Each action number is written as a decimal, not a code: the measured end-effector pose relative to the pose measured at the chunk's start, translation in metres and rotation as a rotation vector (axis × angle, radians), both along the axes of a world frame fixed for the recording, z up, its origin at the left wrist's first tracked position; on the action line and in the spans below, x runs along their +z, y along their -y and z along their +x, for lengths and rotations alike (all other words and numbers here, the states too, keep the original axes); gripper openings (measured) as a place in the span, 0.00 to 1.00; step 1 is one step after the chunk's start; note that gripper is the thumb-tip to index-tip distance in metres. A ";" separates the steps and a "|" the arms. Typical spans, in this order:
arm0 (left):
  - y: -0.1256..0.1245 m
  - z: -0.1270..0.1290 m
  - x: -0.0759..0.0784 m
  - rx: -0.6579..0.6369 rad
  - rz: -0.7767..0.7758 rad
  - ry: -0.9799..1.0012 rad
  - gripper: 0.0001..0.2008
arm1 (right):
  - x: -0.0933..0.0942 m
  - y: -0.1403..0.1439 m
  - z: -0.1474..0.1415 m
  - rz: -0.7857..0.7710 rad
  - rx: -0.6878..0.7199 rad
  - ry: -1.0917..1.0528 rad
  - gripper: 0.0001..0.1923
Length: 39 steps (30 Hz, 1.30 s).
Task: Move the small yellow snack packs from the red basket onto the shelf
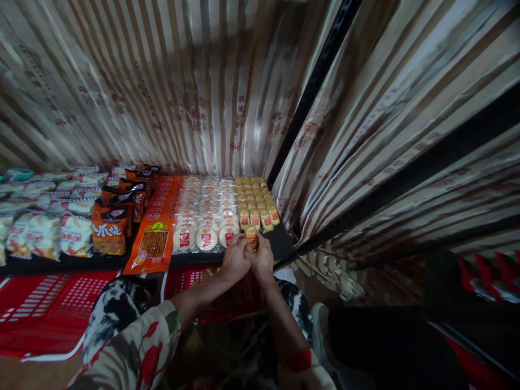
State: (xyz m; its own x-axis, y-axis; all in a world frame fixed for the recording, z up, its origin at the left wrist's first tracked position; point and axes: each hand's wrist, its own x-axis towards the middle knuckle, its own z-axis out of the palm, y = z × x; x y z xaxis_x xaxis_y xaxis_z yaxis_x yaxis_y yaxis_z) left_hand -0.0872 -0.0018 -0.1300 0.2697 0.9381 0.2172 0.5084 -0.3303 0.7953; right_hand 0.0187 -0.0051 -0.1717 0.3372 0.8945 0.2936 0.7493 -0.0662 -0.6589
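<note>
**Shelf stocking: yellow packet at the front edge**

Setting: low black shelf backed by striped, glossy paper; red baskets on the floor below it.

Landmark: the yellow packet rows at the shelf's right end. Left of them lie white round cakes, then a flat orange pack, then dark orange bags, with pale bags furthest left.

Hands: the left hand and right hand meet just in front of the yellow rows, fingers pinched together on one small yellow packet. Both hands are narrow, closed on it. The packet is at the shelf's front edge, touching or nearly touching the front row; exact contact cannot be told.

Judgement: the step in hand looks like setting this packet into the front row. The next move calls for lining it up upright with its neighbours and releasing without knocking them.
</note>
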 end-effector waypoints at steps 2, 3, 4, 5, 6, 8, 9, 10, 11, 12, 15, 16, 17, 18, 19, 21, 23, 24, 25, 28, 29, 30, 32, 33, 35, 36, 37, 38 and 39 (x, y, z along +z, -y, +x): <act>-0.003 0.001 0.002 0.005 -0.003 0.004 0.15 | 0.000 -0.005 0.001 0.014 0.000 0.008 0.25; -0.005 0.001 0.003 0.007 -0.004 0.004 0.15 | 0.001 -0.007 0.001 0.019 -0.006 0.010 0.25; -0.007 0.002 0.003 0.010 -0.005 0.003 0.15 | 0.002 -0.009 0.001 0.021 -0.012 0.012 0.25; -0.009 0.002 0.003 0.012 -0.006 0.003 0.15 | 0.002 -0.011 0.001 0.021 -0.016 0.013 0.25; -0.010 0.003 0.003 0.015 -0.007 0.002 0.15 | 0.003 -0.013 0.001 0.018 -0.020 0.011 0.25; -0.013 0.005 0.003 0.017 -0.013 0.002 0.14 | 0.005 -0.016 0.000 0.011 -0.024 0.002 0.26; -0.014 0.005 0.003 0.017 -0.017 -0.001 0.15 | 0.005 -0.017 0.000 0.007 -0.023 -0.005 0.26; -0.016 0.006 0.002 0.019 -0.021 -0.004 0.15 | 0.005 -0.019 0.000 0.004 -0.022 -0.013 0.26; -0.016 0.007 0.000 0.023 -0.028 -0.009 0.15 | 0.004 -0.020 0.000 0.000 -0.020 -0.021 0.26; -0.017 0.008 -0.002 0.029 -0.035 -0.015 0.15 | 0.003 -0.021 -0.001 -0.004 -0.019 -0.028 0.26; -0.019 0.010 -0.009 0.043 -0.052 -0.023 0.17 | -0.003 -0.023 -0.002 -0.004 -0.016 -0.051 0.25; -0.019 0.010 -0.012 0.044 -0.052 -0.019 0.17 | -0.005 -0.023 -0.003 0.006 -0.013 -0.058 0.25; -0.019 0.011 -0.015 0.045 -0.048 -0.013 0.17 | -0.007 -0.024 -0.003 0.021 -0.012 -0.064 0.25; -0.019 0.011 -0.017 0.046 -0.042 -0.003 0.18 | -0.009 -0.024 -0.004 0.037 -0.013 -0.068 0.25; -0.019 0.012 -0.019 0.047 -0.037 0.006 0.18 | -0.011 -0.024 -0.004 0.051 -0.015 -0.070 0.25; -0.018 0.013 -0.022 0.047 -0.038 0.014 0.18 | -0.014 -0.025 -0.004 0.069 -0.023 -0.075 0.25; -0.018 0.015 -0.024 0.045 -0.055 0.010 0.19 | -0.017 -0.027 -0.003 0.076 -0.030 -0.088 0.25; -0.018 0.016 -0.025 0.046 -0.062 0.013 0.19 | -0.018 -0.027 -0.003 0.076 -0.033 -0.099 0.24; -0.018 0.017 -0.027 0.046 -0.064 0.022 0.20 | -0.019 -0.027 -0.003 0.076 -0.036 -0.113 0.24; -0.019 0.018 -0.033 0.044 -0.042 0.066 0.20 | -0.020 -0.027 -0.003 0.068 -0.044 -0.158 0.22; -0.019 0.018 -0.034 0.040 -0.035 0.073 0.20 | -0.021 -0.026 -0.003 0.067 -0.046 -0.169 0.22; -0.019 0.018 -0.035 0.035 -0.033 0.074 0.19 | -0.021 -0.026 -0.003 0.068 -0.046 -0.176 0.22; -0.019 0.017 -0.036 0.030 -0.037 0.065 0.19 | -0.022 -0.026 -0.002 0.073 -0.043 -0.182 0.22; -0.019 0.017 -0.035 0.028 -0.040 0.060 0.20 | -0.023 -0.026 -0.002 0.075 -0.039 -0.182 0.22; -0.018 0.018 -0.032 0.024 -0.044 0.053 0.20 | -0.026 -0.027 0.000 0.076 -0.028 -0.177 0.22; -0.017 0.018 -0.029 0.021 -0.047 0.048 0.21 | -0.027 -0.027 0.001 0.075 -0.022 -0.175 0.22; -0.017 0.019 -0.027 0.018 -0.049 0.041 0.21 | -0.028 -0.027 0.003 0.075 -0.013 -0.174 0.22; -0.016 0.019 -0.024 0.014 -0.051 0.032 0.22 | -0.030 -0.027 0.004 0.078 -0.004 -0.175 0.23; -0.016 0.020 -0.022 0.011 -0.054 0.021 0.22 | -0.030 -0.027 0.004 0.085 0.002 -0.176 0.23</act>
State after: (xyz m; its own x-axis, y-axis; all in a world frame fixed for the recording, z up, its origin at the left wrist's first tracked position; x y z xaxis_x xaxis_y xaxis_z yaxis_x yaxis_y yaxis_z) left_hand -0.0676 0.0139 -0.1522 0.2551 0.9516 0.1713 0.4945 -0.2806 0.8226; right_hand 0.0232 0.0215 -0.2021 0.3881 0.8699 0.3043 0.6219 -0.0035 -0.7831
